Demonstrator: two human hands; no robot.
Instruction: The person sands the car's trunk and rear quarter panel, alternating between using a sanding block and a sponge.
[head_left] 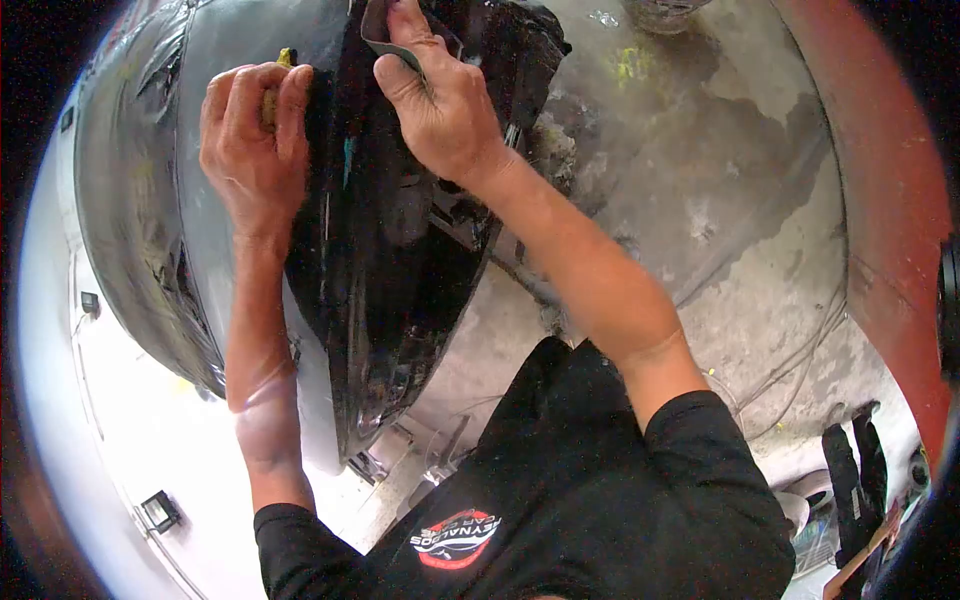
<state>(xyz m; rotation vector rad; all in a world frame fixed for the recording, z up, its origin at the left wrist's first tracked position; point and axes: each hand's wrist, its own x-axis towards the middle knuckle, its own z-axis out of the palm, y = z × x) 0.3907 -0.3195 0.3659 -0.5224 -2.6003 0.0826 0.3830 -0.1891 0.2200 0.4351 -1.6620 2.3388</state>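
Note:
My left hand is closed, its fingers bent around a yellowish sponge-like piece that shows at the fingertips and between the fingers. It rests over the grey car panel, close to the black masking film. To the right, my right hand grips a dark grey sheet of sandpaper, folded up between thumb and fingers. That hand is over the glossy black film draped down the car's side. The top of the right hand's fingers is near the upper frame edge.
Wet patches darken the concrete floor to the right. A red surface curves along the far right. Hoses or cables lie on the floor, and a round container stands at the top. More film covers the car's left part.

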